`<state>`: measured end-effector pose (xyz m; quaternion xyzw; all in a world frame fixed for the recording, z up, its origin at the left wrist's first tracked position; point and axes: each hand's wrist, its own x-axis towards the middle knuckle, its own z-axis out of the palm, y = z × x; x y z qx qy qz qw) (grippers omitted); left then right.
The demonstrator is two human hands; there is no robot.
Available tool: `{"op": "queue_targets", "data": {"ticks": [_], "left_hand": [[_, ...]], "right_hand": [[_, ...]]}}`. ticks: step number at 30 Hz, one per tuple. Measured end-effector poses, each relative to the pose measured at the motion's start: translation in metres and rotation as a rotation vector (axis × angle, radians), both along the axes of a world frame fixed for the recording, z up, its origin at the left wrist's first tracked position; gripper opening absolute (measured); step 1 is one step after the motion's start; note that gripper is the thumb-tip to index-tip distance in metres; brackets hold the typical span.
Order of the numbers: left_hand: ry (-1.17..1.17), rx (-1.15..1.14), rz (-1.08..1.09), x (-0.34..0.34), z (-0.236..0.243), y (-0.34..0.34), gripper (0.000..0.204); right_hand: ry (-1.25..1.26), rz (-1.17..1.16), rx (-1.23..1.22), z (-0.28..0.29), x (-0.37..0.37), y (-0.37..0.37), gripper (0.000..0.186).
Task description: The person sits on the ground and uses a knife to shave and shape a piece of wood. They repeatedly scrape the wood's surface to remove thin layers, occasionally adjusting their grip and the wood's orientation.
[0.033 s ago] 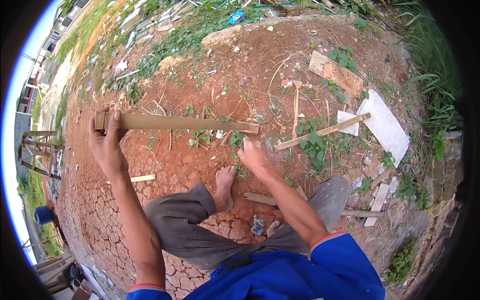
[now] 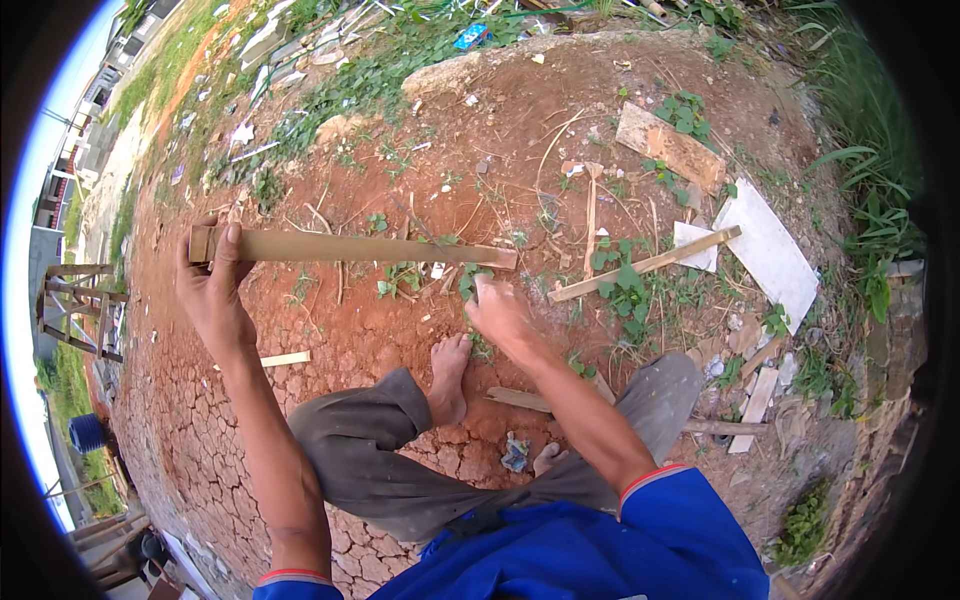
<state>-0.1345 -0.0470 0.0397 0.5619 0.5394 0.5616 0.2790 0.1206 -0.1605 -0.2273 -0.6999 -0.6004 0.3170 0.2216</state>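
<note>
Landmark: long wooden piece (image 2: 350,247), set crosswise above the red earth (image 2: 400,330), ahead of the bare foot (image 2: 450,375).

Left hand (image 2: 218,290): on the wood's left end, thumb on the near side, fingers wrapped behind; firm hold, little gap.

Right hand (image 2: 500,312): just below the wood's right end, fingers curled in a fist, apparently round the grip of a thin blade (image 2: 432,237); blade greyish, blurred, slanting up-left over the wood. Grip itself hidden.

Containers: ribbed blue drum (image 2: 87,432), well left of the wood and below its level; contents cannot be seen. Blue packet (image 2: 471,37), far beyond the wood; full or spent, cannot tell.

Right of the wood: narrow batten (image 2: 645,264), one end across white sheeting (image 2: 765,250). Left of it, well apart: timber stand (image 2: 82,310).
</note>
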Motion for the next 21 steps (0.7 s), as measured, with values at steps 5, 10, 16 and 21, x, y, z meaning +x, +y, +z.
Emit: {"op": "queue_targets", "data": {"ticks": [5, 10, 16, 21], "left_hand": [[0.033, -0.034, -0.053, -0.004, 0.001, 0.001, 0.035], [-0.023, -0.024, -0.124, -0.004, 0.002, 0.0, 0.036], [-0.003, -0.046, -0.092, -0.006, 0.003, 0.004, 0.039], [-0.023, -0.06, -0.088, -0.014, 0.001, 0.001, 0.039]], "right_hand": [[0.002, -0.026, 0.147, -0.024, 0.011, -0.007, 0.026], [-0.106, -0.083, -0.177, -0.036, 0.041, -0.006, 0.029], [0.131, 0.022, 0.344, -0.04, 0.01, -0.005, 0.024], [-0.08, -0.193, -0.412, -0.08, 0.063, -0.024, 0.034]]}}
